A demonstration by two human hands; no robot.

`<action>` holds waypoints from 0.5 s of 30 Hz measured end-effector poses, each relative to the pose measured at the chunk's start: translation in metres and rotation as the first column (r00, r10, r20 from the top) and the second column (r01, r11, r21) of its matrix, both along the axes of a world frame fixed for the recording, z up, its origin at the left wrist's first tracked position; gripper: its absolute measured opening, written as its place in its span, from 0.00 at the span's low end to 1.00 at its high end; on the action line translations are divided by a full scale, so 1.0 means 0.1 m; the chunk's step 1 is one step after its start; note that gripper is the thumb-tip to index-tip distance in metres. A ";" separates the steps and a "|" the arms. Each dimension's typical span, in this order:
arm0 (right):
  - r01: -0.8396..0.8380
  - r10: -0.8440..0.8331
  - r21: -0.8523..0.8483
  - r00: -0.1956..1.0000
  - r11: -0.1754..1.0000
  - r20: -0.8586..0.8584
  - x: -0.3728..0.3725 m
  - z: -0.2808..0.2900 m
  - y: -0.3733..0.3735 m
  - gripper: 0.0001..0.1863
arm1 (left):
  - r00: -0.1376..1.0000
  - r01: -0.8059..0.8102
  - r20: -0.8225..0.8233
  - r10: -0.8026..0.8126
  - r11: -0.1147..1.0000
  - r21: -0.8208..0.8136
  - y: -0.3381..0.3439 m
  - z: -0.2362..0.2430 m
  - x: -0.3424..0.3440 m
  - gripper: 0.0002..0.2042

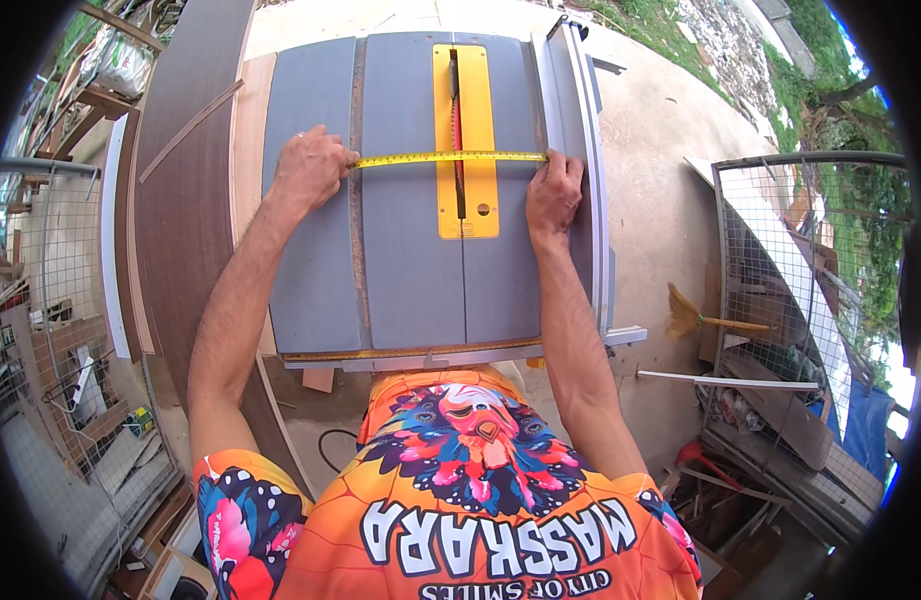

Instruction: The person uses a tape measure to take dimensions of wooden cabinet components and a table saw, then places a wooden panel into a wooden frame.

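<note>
A yellow tape measure [411, 158] is stretched across the grey table saw top [411, 270], passing over the yellow insert plate [479, 200] and the saw blade [457, 130] in its slot. My left hand [314, 168] is closed around the tape's left end, above the rusty groove; the tape's case is not visible. At the other end, my right hand [556, 192] pinches the tape beside the metal rip fence [579, 130]. The fingertips of both hands are partly hidden.
Long brown boards [189, 150] lie along the saw's left side. A front rail [421, 357] runs along the near edge. Wire mesh panels [781, 240] stand on the right, near a broom head [686, 312] and scrap wood. More offcuts [71, 370] sit at the left.
</note>
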State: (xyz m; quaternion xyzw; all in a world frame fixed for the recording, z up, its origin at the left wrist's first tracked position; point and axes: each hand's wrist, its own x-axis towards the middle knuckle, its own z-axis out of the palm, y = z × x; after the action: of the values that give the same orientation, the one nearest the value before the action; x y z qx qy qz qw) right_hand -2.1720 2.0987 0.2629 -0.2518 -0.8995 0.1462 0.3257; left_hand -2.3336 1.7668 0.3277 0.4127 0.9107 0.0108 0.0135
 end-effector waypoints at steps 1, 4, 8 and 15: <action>0.003 -0.003 -0.001 1.000 1.000 -0.002 0.00 -0.01 0.00 0.10 | 1.000 -0.004 0.009 0.004 1.000 -0.008 0.01 0.00 -0.01 0.11; 0.011 -0.011 0.006 1.000 1.000 0.004 0.00 -0.02 0.00 0.10 | 1.000 -0.016 0.022 0.017 1.000 -0.024 0.01 0.00 0.00 0.12; 0.013 -0.013 0.010 1.000 1.000 0.001 0.00 -0.03 0.00 0.11 | 1.000 -0.016 0.023 0.017 0.999 -0.030 0.00 -0.01 0.00 0.11; -0.019 0.019 -0.002 0.999 1.000 -0.042 0.03 -0.02 0.00 0.13 | 1.000 -0.007 0.017 0.008 1.000 -0.031 0.01 0.00 0.02 0.11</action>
State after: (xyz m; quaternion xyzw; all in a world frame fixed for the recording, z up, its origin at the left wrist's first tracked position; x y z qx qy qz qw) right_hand -2.1689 2.0989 0.2604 -0.2406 -0.8947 0.1557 0.3427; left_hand -2.3317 1.7676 0.3275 0.4089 0.9122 0.0006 0.0277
